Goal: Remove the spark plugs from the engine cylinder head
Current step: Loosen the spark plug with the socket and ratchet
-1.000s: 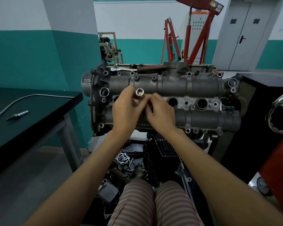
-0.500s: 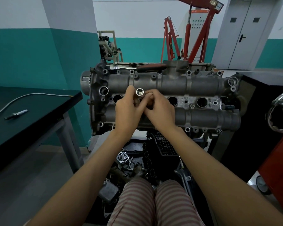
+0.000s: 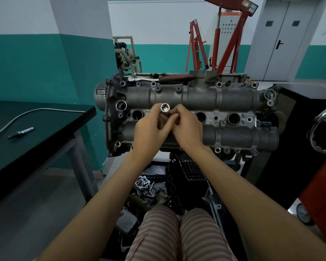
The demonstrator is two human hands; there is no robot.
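- The spark plug socket stands in the second plug well of the cylinder head, its open drive end toward my face, so its long axis runs down into the well and any pull has to come straight back along that line.
- My left hand curls around the socket's shaft just below the rim; my right hand pinches the same shaft from the other side, fingertips touching it. Both are equally near; the socket sits between them.
- I cannot see the plug itself; my fingers hide the well mouth, so whether it sits in the socket I cannot tell.
- The other wells: the first well to the left, and the third well and fourth well to the right, show as dark open holes; too dark to say what is inside.
- A ratchet lies along the far edge of the head, well apart from my hands.
- On the black table to my left lies one loose spark plug beside a bent metal tube.
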